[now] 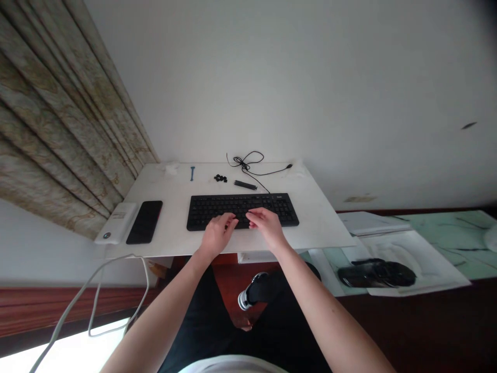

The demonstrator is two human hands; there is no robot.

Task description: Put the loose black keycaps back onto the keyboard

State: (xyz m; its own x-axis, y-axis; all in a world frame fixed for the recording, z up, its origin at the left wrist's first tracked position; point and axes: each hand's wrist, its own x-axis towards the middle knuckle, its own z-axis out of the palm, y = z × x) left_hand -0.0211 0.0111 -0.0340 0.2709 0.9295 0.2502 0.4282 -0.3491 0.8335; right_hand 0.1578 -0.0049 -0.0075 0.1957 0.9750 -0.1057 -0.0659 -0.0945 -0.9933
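A black keyboard [205, 210] lies on the white table, its lower middle covered by my hands. My left hand [218, 232] is over the lower middle of the keyboard, fingers curled and thumb near the fingertips. Just to its right, my right hand [266, 224] has thumb and fingertips drawn together above the keys. Whatever is between the fingertips of either hand is too small or hidden to make out. Behind the keyboard lie a small cluster of black keycaps [220, 178] and a long black bar [245, 185] resembling a spacebar. A short blue tool [192, 173] lies left of them.
The keyboard's cable [245, 165] is bundled near the wall. A black phone [144, 223] and a white box-shaped device [116, 224] sit on the left of the table [318, 228]. A pale cable [95, 274] hangs at the left front. White crumpled bits [171, 168] lie at the back.
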